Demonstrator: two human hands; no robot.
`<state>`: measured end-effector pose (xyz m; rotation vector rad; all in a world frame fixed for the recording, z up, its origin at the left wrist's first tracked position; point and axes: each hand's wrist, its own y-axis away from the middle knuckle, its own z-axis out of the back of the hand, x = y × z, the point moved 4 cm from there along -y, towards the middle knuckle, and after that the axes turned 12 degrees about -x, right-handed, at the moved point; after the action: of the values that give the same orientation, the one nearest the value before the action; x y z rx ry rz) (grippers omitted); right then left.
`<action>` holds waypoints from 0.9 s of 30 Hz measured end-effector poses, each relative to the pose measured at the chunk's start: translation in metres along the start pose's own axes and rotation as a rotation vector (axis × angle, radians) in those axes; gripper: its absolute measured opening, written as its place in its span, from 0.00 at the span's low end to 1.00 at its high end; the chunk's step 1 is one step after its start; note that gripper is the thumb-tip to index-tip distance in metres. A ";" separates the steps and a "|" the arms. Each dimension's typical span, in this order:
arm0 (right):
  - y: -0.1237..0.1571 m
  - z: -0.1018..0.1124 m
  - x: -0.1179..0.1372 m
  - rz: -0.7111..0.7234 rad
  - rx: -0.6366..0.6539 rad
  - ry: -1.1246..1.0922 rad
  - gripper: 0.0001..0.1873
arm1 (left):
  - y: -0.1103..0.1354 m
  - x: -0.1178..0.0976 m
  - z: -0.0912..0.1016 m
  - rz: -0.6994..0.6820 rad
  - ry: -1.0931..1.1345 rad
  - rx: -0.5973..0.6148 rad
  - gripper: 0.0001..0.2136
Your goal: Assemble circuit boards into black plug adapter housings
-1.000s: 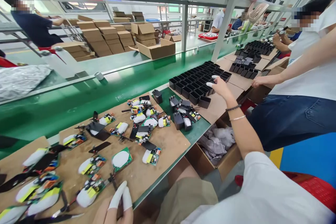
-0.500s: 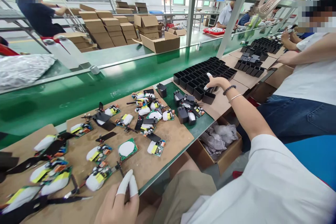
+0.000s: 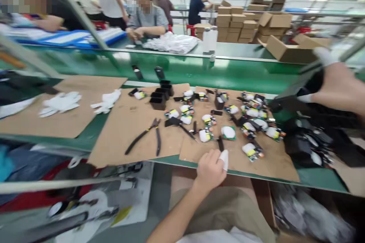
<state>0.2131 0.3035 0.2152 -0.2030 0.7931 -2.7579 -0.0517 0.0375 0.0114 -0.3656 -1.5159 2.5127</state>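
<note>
My left hand (image 3: 212, 169) is closed at the near edge of the bench, white finger covers on its pressed-together fingertips. A black strip (image 3: 221, 144) lies right at those tips; whether they grip it is hidden. Just beyond is a circuit board with a round white pad (image 3: 228, 132). At the right, my blurred right hand (image 3: 339, 83) has thumb and fingers around a black plastic case (image 3: 309, 81), raised above the bench. Below it are black housings (image 3: 298, 142) with parts in them. Several circuit boards with white pads and yellow tape (image 3: 252, 151) spread over the cardboard.
Black-handled pliers (image 3: 157, 136) lie left of the boards, near open black cases (image 3: 157, 100). White gloves (image 3: 60, 103) rest farther left. A green belt (image 3: 239, 70) runs behind. Co-workers sit across it, one with hands (image 3: 137, 33) near white material. Cardboard boxes (image 3: 291, 49) stand at the back right.
The view has swung left. My right hand has come away from the block of black cases and now grips a case. My left hand stays closed by the black strip.
</note>
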 end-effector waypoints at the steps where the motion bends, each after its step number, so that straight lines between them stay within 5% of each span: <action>1: -0.011 -0.019 0.058 0.193 0.028 -0.200 0.74 | 0.002 0.001 -0.002 0.004 -0.011 0.012 0.05; 3: -0.025 -0.058 0.170 0.397 0.189 -0.451 0.73 | 0.005 0.001 -0.006 0.008 -0.018 0.030 0.05; 6: -0.045 -0.111 0.301 0.465 0.285 -0.483 0.68 | 0.011 0.000 -0.008 -0.001 -0.004 0.061 0.07; 10: -0.067 -0.162 0.398 0.528 0.329 -0.342 0.67 | 0.017 0.000 -0.014 -0.045 0.030 0.139 0.05; 13: -0.078 -0.182 0.424 0.551 0.370 -0.318 0.68 | 0.019 0.001 -0.020 -0.066 0.041 0.197 0.03; 21: -0.059 -0.201 0.420 0.533 0.542 -0.229 0.69 | 0.018 -0.003 -0.021 -0.076 0.066 0.204 0.04; 27: -0.018 -0.178 0.435 0.582 0.611 -0.252 0.66 | 0.019 0.003 -0.017 -0.073 0.055 0.137 0.04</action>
<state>-0.2425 0.2816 0.1022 -0.1570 -0.0750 -2.2211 -0.0498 0.0443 -0.0131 -0.3487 -1.3040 2.5109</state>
